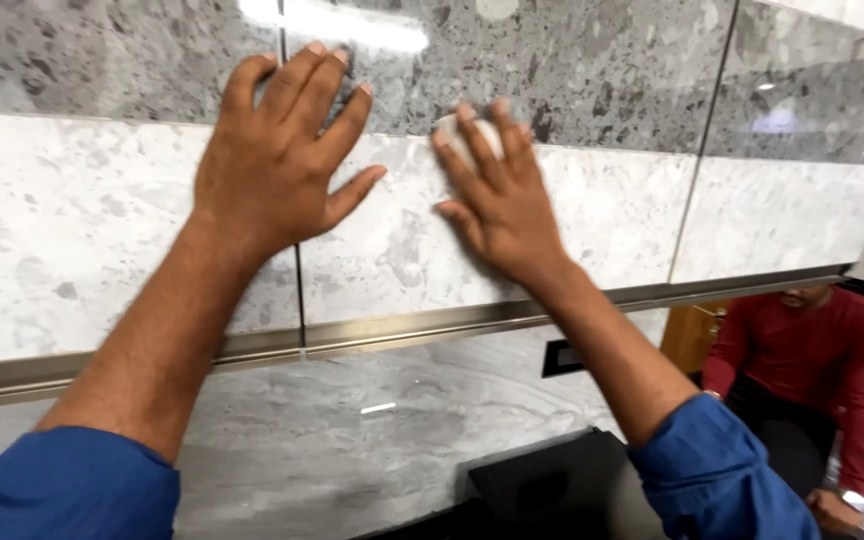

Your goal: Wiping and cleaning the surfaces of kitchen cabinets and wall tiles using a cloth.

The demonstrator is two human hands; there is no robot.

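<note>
My left hand (272, 155) lies flat with spread fingers on a glossy grey stone-pattern cabinet door (82, 210), across the vertical seam between two doors. My right hand (497, 195) presses a small white cloth or pad (449, 130) against the neighbouring door (612, 215), fingers laid over it so most of the pad is hidden. Both forearms reach up out of blue sleeves.
A metal handle rail (402, 330) runs along the lower edge of the doors. Below it is a grey marble backsplash (352, 440) with a dark socket plate (560, 357). A black object (552, 485) sits at the bottom. A person in a red top (832, 360) sits at the right.
</note>
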